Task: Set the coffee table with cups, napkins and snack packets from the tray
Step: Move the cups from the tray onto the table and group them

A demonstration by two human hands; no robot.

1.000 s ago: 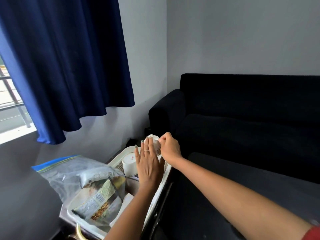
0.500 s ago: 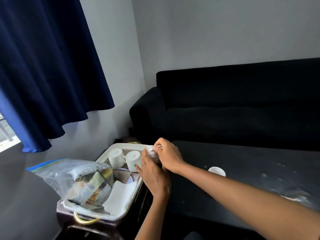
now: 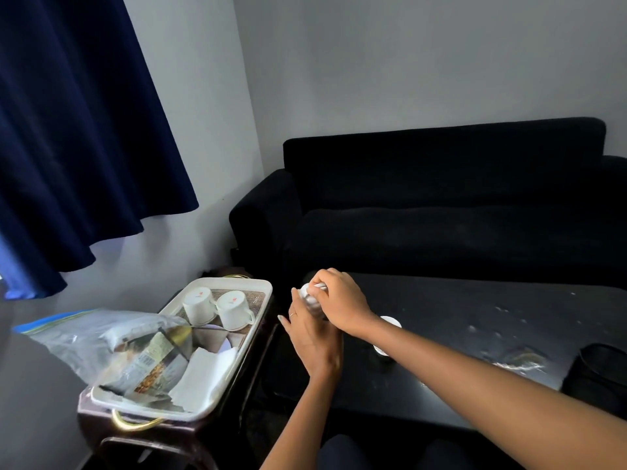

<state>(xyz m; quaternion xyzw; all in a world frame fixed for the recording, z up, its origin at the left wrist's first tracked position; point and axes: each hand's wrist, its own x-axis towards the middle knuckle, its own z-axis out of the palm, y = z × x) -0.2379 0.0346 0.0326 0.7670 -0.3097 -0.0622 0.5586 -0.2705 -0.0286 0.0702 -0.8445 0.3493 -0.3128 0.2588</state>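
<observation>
My right hand (image 3: 339,300) grips a white cup (image 3: 309,297) from above, just past the left edge of the black coffee table (image 3: 475,334). My left hand (image 3: 314,340) is flat beneath and beside the cup, fingers together, seemingly touching it. On the white tray (image 3: 237,371) at the left, two more white cups (image 3: 217,308) lie upside down. A clear zip bag of snack packets (image 3: 129,347) and white napkins (image 3: 203,378) fill the tray's near half. Another white cup (image 3: 390,322) sits on the coffee table behind my right forearm, partly hidden.
The tray rests on a dark side table with a gold handle (image 3: 135,424). A black sofa (image 3: 441,215) stands behind the coffee table. A dark blue curtain (image 3: 68,130) hangs at the left. A black object (image 3: 597,371) sits at the table's right. White marks scuff the tabletop.
Both hands have lifted the cup off the tray and carried it right, to the coffee table's left edge. My view has swung right and down, showing more of the table.
</observation>
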